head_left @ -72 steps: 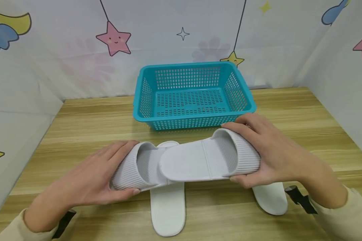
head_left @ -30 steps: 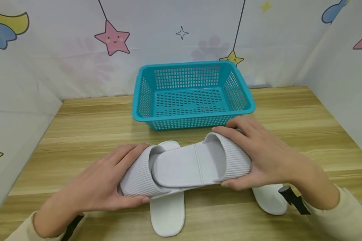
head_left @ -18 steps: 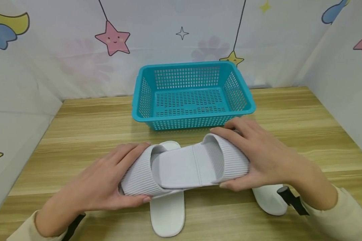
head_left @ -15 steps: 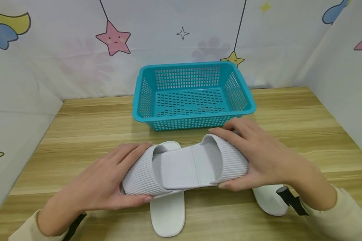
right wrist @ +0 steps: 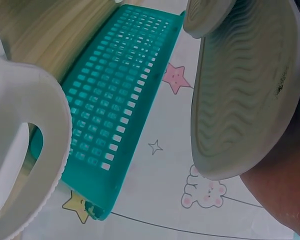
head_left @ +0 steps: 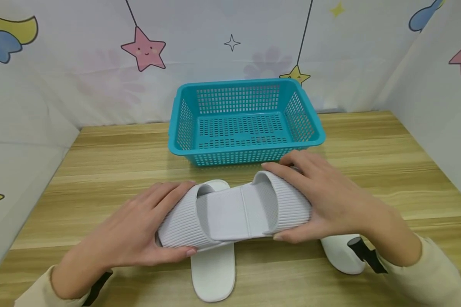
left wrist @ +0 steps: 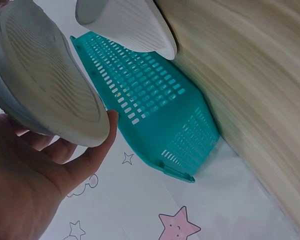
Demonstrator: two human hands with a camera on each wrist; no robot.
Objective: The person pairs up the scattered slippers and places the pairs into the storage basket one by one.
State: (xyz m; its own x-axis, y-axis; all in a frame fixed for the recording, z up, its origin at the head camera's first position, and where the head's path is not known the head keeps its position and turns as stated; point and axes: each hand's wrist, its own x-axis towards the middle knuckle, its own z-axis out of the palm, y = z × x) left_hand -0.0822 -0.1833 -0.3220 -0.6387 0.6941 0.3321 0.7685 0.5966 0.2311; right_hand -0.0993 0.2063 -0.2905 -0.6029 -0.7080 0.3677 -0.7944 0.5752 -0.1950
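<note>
Two light grey slippers with ribbed straps are held end to end above the table. My left hand point(head_left: 132, 228) grips the left slipper point(head_left: 182, 224) over its strap, thumb along the near side. Across the strap of the right slipper point(head_left: 292, 204), my right hand point(head_left: 326, 198) holds on with thumb and fingers. The right slipper's heel end lies inside the left slipper's opening, hidden under that strap. The wavy undersides, the left sole point(left wrist: 52, 75) and the right sole point(right wrist: 245, 95), show in the wrist views.
A white slipper point(head_left: 214, 273) lies on the wooden table point(head_left: 111, 157), partly beneath the held pair. Another white slipper point(head_left: 343, 256) lies at the right, partly covered by the right hand and wrist. A teal mesh basket point(head_left: 182, 151) stands behind, before a printed cloth point(head_left: 199, 38).
My hands have come closer together. The right slipper's heel, at first lying over the left slipper's footbed, has slid leftward under the left strap. Basket and table slippers stay put.
</note>
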